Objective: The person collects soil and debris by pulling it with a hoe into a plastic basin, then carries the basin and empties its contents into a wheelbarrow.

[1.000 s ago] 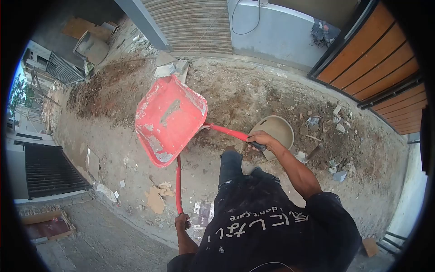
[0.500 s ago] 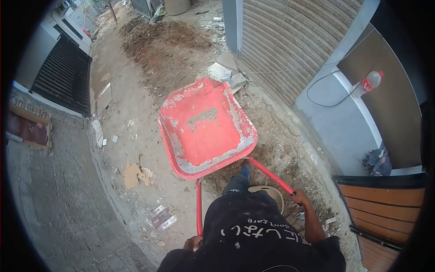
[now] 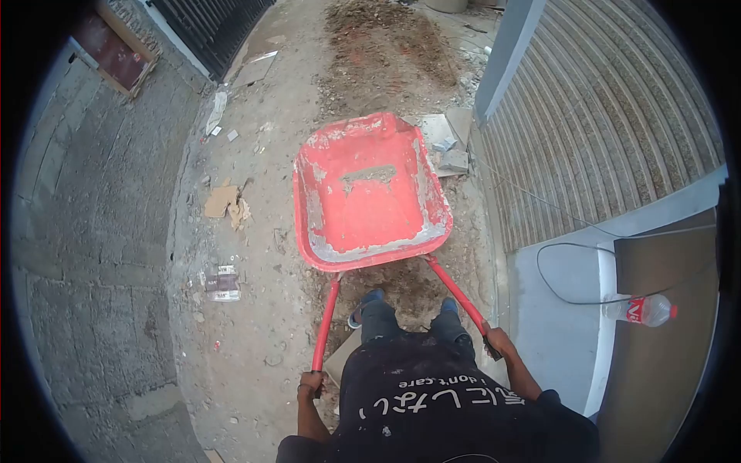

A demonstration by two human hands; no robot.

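Observation:
A red wheelbarrow [image 3: 370, 204] stands in front of me, its tray holding only grey crusted residue along the rim and a patch on the floor. My left hand [image 3: 312, 383] is wrapped round the end of its left handle [image 3: 326, 324]. Around the dark grip of the right handle [image 3: 457, 293], my right hand [image 3: 499, 342] is closed. Both handles run from the tray back to either side of my body. The wheel is hidden under the tray.
A dirt mound [image 3: 386, 50] lies ahead. Broken slabs [image 3: 451, 147] sit right of the tray, beside a ribbed shutter [image 3: 602, 116]. Torn cardboard [image 3: 224, 202] and a flattened packet [image 3: 223, 284] lie left, near a block wall [image 3: 100, 231]. A plastic bottle [image 3: 648, 310] rests at right.
The view has turned, so the wheelbarrow now points more straight up the lane. Both hands keep their hold on the handles, and the left hand shows more fully. My feet have stepped.

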